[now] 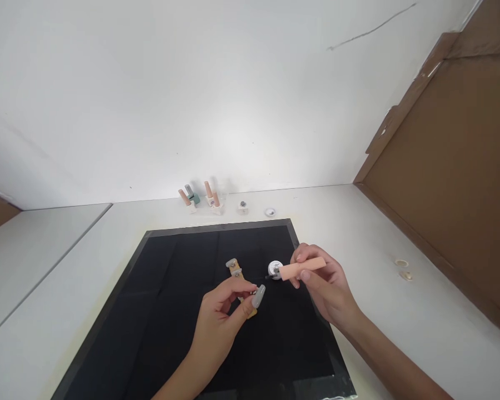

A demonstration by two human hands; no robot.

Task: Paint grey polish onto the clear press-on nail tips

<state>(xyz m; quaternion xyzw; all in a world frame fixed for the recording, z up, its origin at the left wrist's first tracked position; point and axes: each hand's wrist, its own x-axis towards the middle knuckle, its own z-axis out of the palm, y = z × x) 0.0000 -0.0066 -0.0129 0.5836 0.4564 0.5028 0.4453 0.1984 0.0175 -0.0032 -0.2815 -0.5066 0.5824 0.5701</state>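
Pinched between the thumb and fingers of my left hand (220, 316) is a glossy grey false nail (259, 296). My right hand (331, 291) is closed round the peach cap of a nail polish brush (303, 268), whose dark bristle end points left toward the nail, a small gap apart. Just behind the brush tip, a small round white dish (275, 265) with dark grey marks lies on the black mat (179, 333). A yellowish display stick (252, 313) with grey false nails on it rests beyond my left hand, which partly hides it.
Along the back stand nail polish bottles with peach caps (215, 200), a teal bottle (195, 198), an uncapped bottle (243, 208) and a small white lid (270, 212). Two small beige discs (401, 263) lie at right, near a brown cardboard panel (450, 166). A white wall rises behind.
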